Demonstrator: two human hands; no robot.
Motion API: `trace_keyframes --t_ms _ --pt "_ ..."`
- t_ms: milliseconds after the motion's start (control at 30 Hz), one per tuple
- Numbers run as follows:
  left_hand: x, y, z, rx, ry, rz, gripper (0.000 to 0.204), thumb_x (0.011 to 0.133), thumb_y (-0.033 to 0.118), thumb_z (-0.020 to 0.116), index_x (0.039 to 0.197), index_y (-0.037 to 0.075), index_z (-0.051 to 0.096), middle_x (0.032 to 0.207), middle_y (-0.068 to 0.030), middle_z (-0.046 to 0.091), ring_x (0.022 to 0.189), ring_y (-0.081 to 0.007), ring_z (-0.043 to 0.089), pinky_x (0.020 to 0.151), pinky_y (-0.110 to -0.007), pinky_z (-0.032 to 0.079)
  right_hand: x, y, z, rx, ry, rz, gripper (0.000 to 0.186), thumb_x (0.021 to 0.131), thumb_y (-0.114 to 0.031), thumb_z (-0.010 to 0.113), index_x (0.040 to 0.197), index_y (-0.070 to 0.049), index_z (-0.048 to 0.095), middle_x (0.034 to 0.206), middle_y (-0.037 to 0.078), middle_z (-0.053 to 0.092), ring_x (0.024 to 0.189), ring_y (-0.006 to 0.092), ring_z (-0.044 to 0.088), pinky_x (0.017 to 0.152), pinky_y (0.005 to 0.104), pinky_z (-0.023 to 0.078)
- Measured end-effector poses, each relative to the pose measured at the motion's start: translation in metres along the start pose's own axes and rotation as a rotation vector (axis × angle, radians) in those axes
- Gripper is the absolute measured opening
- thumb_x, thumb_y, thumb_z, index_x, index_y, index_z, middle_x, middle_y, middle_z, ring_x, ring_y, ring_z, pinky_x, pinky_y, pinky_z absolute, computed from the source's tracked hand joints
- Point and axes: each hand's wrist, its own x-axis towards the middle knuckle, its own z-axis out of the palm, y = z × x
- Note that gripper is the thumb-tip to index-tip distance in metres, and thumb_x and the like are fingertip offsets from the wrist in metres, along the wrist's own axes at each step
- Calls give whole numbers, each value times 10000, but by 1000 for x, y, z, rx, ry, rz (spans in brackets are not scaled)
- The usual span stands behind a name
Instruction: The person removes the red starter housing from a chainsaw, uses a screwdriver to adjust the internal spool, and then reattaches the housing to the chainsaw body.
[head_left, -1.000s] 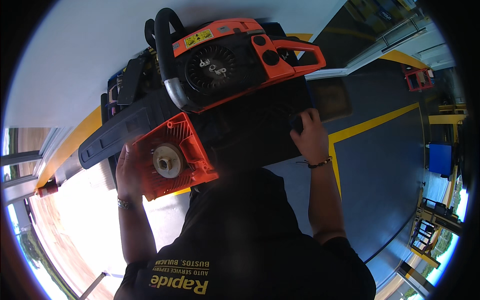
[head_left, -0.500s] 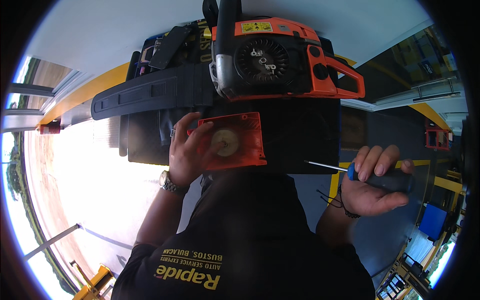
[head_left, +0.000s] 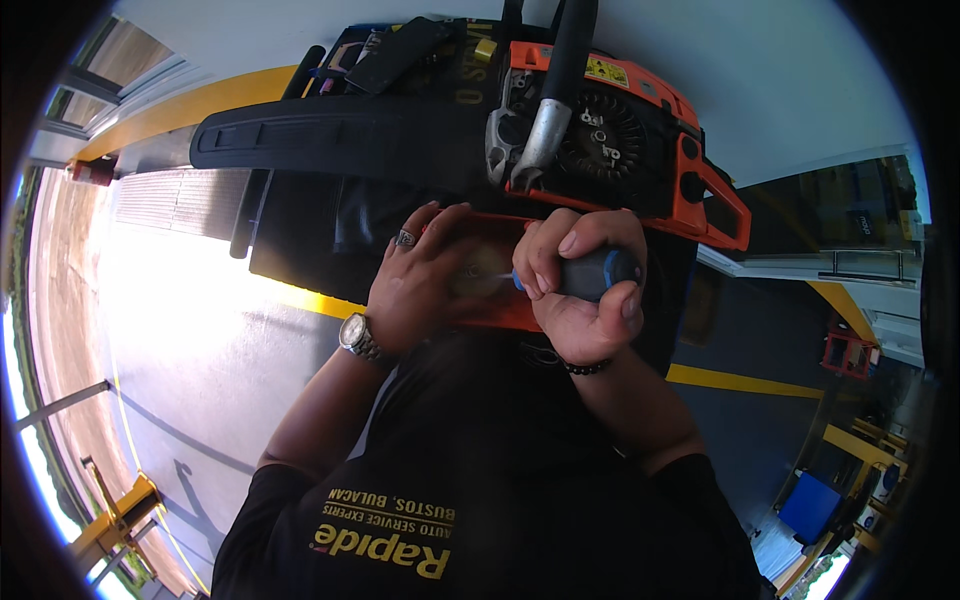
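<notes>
My right hand (head_left: 585, 285) is closed round the dark grey and blue handle of a screwdriver (head_left: 592, 277). Its shaft points left at the middle of a pale disc (head_left: 482, 273) inside a red starter cover (head_left: 500, 318); whether the tip touches a screw there is hard to make out. Over the cover's left part lies my left hand (head_left: 425, 270), fingers bent at its far edge, gripping it against the bench. Just beyond both hands stands an orange and black chainsaw (head_left: 655, 90), its finned flywheel (head_left: 604, 138) exposed. A black bar sheath (head_left: 300, 137) extends left from it.
A black flat slab (head_left: 400, 55) and a small yellow piece (head_left: 484, 50) lie at the far left of the black-covered bench (head_left: 295, 235). A white wall (head_left: 790, 90) rises behind the saw. Yellow stripes (head_left: 740, 381) mark the grey floor around the bench.
My right hand has brought the screwdriver from the far right to the starter cover's disc. My left hand has shifted further over the cover. The whole view has turned and shifted somewhat.
</notes>
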Motion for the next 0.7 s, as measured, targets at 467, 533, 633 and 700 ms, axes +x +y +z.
trace_keyframes --t_ms 467,533,633,700 --pt "2 1 -4 -13 -3 -18 484 702 314 830 1123 121 690 1470 -63 442 1364 -317 423 1040 -454 445 3 18 8 -23 -41 -29 487 947 -478 610 1045 -9 526 740 86 546 622 129 523 542 261 426" --pt "6 5 -7 -24 -13 -15 467 704 309 827 1110 120 694 1467 -63 443 1360 -313 425 1034 -453 450 0 17 7 -36 -26 -38 487 946 -476 613 1045 -6 529 740 81 546 624 130 528 540 260 427" --pt "6 5 -6 -12 -15 -15 455 707 307 824 1101 119 697 1464 -67 444 1354 -309 429 1029 -454 454 -1 17 10 -71 -39 -49 488 948 -477 617 1044 -5 534 745 80 549 627 133 532 537 259 426" --pt "5 4 -7 -6 -12 -13 454 707 309 824 1099 118 698 1464 -69 444 1349 -307 432 1029 -456 455 -1 18 11 -73 -26 -57 490 949 -478 618 1041 -4 536 753 79 551 628 133 532 538 259 426"
